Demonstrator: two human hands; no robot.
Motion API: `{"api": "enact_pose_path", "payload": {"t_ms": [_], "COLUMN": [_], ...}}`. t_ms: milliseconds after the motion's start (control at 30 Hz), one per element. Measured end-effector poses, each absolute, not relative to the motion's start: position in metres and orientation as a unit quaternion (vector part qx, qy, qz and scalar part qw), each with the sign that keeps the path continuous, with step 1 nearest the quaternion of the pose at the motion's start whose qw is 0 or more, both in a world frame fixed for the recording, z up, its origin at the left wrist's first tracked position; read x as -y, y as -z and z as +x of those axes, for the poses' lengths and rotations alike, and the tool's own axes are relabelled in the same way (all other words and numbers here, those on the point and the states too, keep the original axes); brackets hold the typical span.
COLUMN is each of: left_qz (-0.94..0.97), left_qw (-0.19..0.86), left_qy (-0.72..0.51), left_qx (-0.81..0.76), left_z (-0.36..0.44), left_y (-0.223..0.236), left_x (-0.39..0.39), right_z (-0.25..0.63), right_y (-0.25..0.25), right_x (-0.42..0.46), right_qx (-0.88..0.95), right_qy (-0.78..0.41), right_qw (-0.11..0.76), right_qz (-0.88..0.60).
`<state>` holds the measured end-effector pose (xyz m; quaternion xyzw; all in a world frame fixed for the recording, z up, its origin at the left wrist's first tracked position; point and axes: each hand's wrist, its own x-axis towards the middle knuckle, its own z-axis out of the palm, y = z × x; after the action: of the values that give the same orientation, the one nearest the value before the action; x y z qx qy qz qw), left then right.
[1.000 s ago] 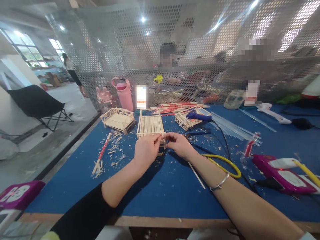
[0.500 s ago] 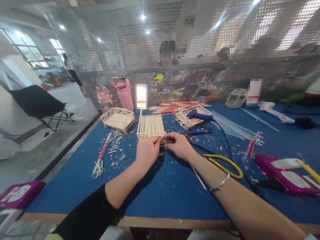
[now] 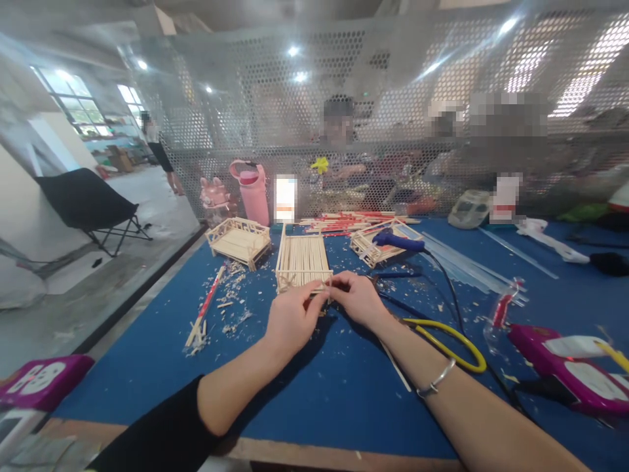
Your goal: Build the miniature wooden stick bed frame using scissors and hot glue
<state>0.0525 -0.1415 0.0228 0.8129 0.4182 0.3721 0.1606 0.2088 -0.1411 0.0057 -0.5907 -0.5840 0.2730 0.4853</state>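
Observation:
In the head view a small wooden-stick model (image 3: 303, 252), with a slatted base and thin rails around it, stands on the blue table. My left hand (image 3: 293, 313) is closed at its near right corner, thumb and fingers pinched on the front rail. From the right, my right hand (image 3: 358, 296) pinches the same corner post, its fingertips almost meeting the left ones. Any small piece between the fingertips is hidden. A similar stick model (image 3: 240, 241) stands to the left, and another one (image 3: 381, 241) to the right, with a blue glue gun (image 3: 400, 241) lying over it.
Red-and-natural sticks (image 3: 354, 221) lie at the back, clear glue sticks (image 3: 457, 262) at right. Yellow-handled pliers (image 3: 455, 344) lie by my right forearm. Wood scraps (image 3: 236, 318) litter the left. A pink bottle (image 3: 253, 196) stands before the perforated screen (image 3: 236, 98); people are behind it.
The view has shifted, so the scene sits slightly lower and further right. Both hands stay at the model's near right corner; my left thumb now reaches further toward the corner post.

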Motion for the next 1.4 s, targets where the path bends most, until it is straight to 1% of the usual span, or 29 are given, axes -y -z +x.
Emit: {"api": "enact_pose_path", "payload": {"t_ms": [67, 200, 300, 367, 433, 600, 700, 967, 1033, 1100, 1167, 1200, 1300, 1333, 1400], "left_qz": [0.812, 0.721, 0.710, 0.734, 0.748, 0.732, 0.727, 0.739, 0.730, 0.719, 0.736, 0.765, 0.878, 0.904, 0.934], "left_qw": [0.173, 0.167, 0.201, 0.246, 0.271, 0.278, 0.272, 0.226, 0.207, 0.160, 0.119, 0.116, 0.149, 0.147, 0.143], "left_qy": [-0.396, -0.441, -0.397, -0.334, -0.299, -0.317, -0.320, -0.267, -0.283, -0.332, -0.365, -0.356, -0.221, -0.199, -0.201], "left_qx": [-0.391, -0.507, -0.545, -0.537, -0.527, -0.535, -0.543, -0.576, -0.587, -0.589, -0.557, -0.524, -0.398, -0.349, -0.260], "left_z": [0.037, 0.010, 0.000, -0.001, -0.002, -0.004, -0.005, -0.006, -0.006, -0.001, 0.010, 0.018, 0.046, 0.054, 0.063], "left_y": [-0.023, -0.020, -0.018, -0.016, -0.015, -0.014, -0.014, -0.013, -0.014, -0.018, -0.025, -0.029, -0.038, -0.038, -0.033], "left_x": [0.148, 0.139, 0.123, 0.114, 0.108, 0.100, 0.099, 0.101, 0.106, 0.117, 0.132, 0.139, 0.156, 0.159, 0.160], "right_z": [0.209, 0.209, 0.210, 0.210, 0.210, 0.207, 0.203, 0.201, 0.202, 0.202, 0.202, 0.202, 0.202, 0.202, 0.201], "right_y": [-0.003, 0.003, 0.006, 0.005, 0.004, 0.000, 0.000, 0.002, 0.001, -0.001, -0.004, -0.005, -0.009, -0.010, -0.008], "right_x": [0.140, 0.137, 0.135, 0.135, 0.135, 0.136, 0.134, 0.136, 0.136, 0.136, 0.135, 0.135, 0.134, 0.133, 0.133], "right_qx": [0.581, 0.578, 0.579, 0.580, 0.582, 0.594, 0.601, 0.606, 0.606, 0.605, 0.606, 0.608, 0.612, 0.612, 0.609], "right_qy": [-0.277, -0.295, -0.301, -0.299, -0.296, -0.279, -0.270, -0.249, -0.247, -0.248, -0.255, -0.261, -0.274, -0.273, -0.263], "right_qw": [0.488, 0.491, 0.491, 0.490, 0.487, 0.484, 0.482, 0.476, 0.472, 0.466, 0.455, 0.447, 0.431, 0.430, 0.436], "right_qz": [-0.589, -0.581, -0.577, -0.579, -0.580, -0.578, -0.578, -0.587, -0.591, -0.596, -0.601, -0.603, -0.604, -0.605, -0.609]}}
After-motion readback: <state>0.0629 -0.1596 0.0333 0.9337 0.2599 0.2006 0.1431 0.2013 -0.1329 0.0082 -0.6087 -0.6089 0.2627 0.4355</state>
